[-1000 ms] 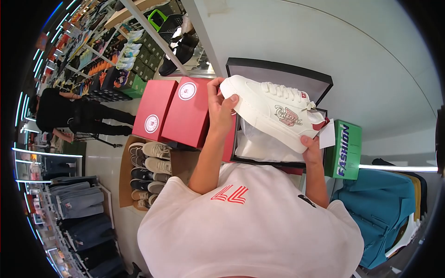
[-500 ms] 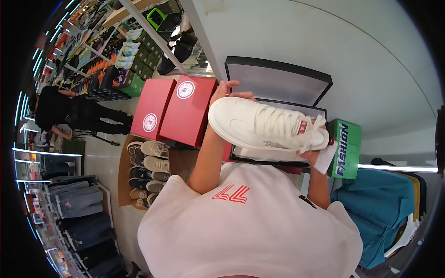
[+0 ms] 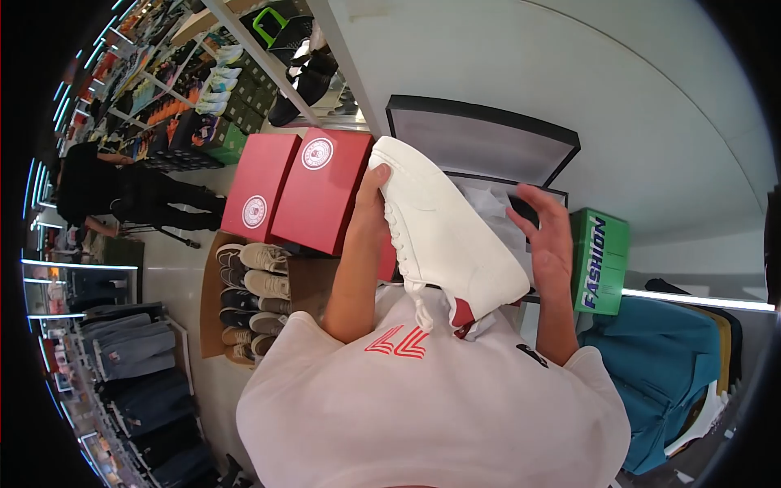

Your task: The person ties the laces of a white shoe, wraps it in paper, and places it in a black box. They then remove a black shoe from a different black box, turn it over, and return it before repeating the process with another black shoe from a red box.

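Note:
A white lace-up shoe (image 3: 451,228) is tilted on its side in front of my chest, toe up and heel down to the right. My left hand (image 3: 373,191) grips it near the toe, thumb on the upper. To the right, my right hand (image 3: 547,236) is raised with its fingers apart, holding nothing. Behind the shoe stands an open shoebox with a black-edged lid (image 3: 488,138); white paper (image 3: 490,203) and part of a dark object (image 3: 525,210) show inside.
Two red boxes (image 3: 321,191) lie left of the open box, above a carton of shoes (image 3: 213,297). A green box (image 3: 600,260) stands right, by hanging teal clothes (image 3: 659,366). A person in black (image 3: 89,187) stands far left near shelves.
The shoe has turned from nearly level to steeply slanted, its side now facing me. My right hand has let go of the heel and white paper and opened.

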`<state>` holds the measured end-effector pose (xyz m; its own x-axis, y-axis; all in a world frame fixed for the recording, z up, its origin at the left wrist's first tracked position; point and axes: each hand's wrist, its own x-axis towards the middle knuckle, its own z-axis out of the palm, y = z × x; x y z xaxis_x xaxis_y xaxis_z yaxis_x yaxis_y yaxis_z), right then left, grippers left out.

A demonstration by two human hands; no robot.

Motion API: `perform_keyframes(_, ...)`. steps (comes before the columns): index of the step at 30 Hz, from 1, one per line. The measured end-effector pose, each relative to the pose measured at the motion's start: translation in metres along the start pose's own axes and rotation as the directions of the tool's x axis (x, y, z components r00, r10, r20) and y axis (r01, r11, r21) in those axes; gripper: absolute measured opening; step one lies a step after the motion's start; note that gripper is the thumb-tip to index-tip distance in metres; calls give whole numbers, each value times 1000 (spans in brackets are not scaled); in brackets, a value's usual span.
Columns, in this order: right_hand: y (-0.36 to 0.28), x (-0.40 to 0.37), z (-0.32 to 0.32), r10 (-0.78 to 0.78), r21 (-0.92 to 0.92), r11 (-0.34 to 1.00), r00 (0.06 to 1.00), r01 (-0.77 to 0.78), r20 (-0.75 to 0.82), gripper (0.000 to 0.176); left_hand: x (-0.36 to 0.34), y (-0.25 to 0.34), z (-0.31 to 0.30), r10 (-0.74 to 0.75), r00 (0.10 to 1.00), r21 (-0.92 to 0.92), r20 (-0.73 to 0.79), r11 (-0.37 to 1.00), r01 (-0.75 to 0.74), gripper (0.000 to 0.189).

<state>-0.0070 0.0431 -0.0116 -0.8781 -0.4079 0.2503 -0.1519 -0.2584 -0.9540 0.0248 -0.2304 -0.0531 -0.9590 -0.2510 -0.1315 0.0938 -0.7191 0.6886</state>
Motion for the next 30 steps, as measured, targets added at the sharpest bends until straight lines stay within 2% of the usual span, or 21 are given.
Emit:
perform_keyframes(1,3,6,-5,171,-7,985,977,-171,125,106,1,-1,4,39,998,43,56,998,-41,75)
perform_keyframes(2,2,8,0,346,49,930,911,-365,224,113,0,-2,8,77,991,84,110,993,-86,81)
perform_keyframes(4,20,8,-3,443,106,843,791,-528,422,117,-3,1,39,123,990,22,73,992,-125,87)
perform_keyframes(6,21,8,-3,419,135,844,795,-519,439,114,-2,4,51,250,959,168,131,948,-270,91)
perform_keyframes(7,19,8,-2,397,170,842,801,-512,448,112,-4,8,51,221,964,221,148,943,-250,102)
perform_keyframes(8,16,10,-3,398,169,841,800,-513,448,112,-6,9,51,220,964,220,148,943,-249,102)
perform_keyframes(10,9,14,-6,369,-12,916,830,-401,418,107,-12,12,57,289,933,635,213,685,-357,114)
perform_keyframes(11,6,15,-5,370,-12,915,830,-402,416,107,-15,14,63,291,941,641,173,692,-332,124)
perform_keyframes(13,0,15,0,285,-150,958,869,-244,405,108,-20,18,72,321,931,686,175,638,-349,122)
perform_keyframes(14,1,14,1,285,-150,958,870,-244,403,108,-21,20,74,355,918,726,180,582,-367,121)
perform_keyframes(15,3,13,2,273,-120,962,873,-245,405,108,-23,20,76,355,917,724,180,584,-368,121)
perform_keyframes(17,8,14,1,255,-96,967,873,-237,415,108,-23,23,76,441,877,799,189,451,-398,105)
perform_keyframes(18,12,13,-1,243,-67,969,874,-238,421,107,-22,23,72,447,875,798,186,451,-399,105)
perform_keyframes(20,14,11,-2,236,-38,969,871,-243,431,107,-17,23,63,476,877,664,70,634,-397,67)
perform_keyframes(21,15,9,-2,258,-32,962,866,-271,428,107,-16,25,62,477,877,664,66,635,-395,67)
perform_keyframes(23,16,5,-4,284,-27,953,860,-301,423,107,-16,27,60,529,849,627,21,654,-423,28)
perform_keyframes(26,18,2,-7,294,-36,949,844,-312,448,109,-4,29,29,519,855,587,-11,695,-415,18)
perform_keyframes(30,21,3,-8,302,-36,946,837,-322,457,107,-11,30,46,434,898,532,-72,778,-334,23)
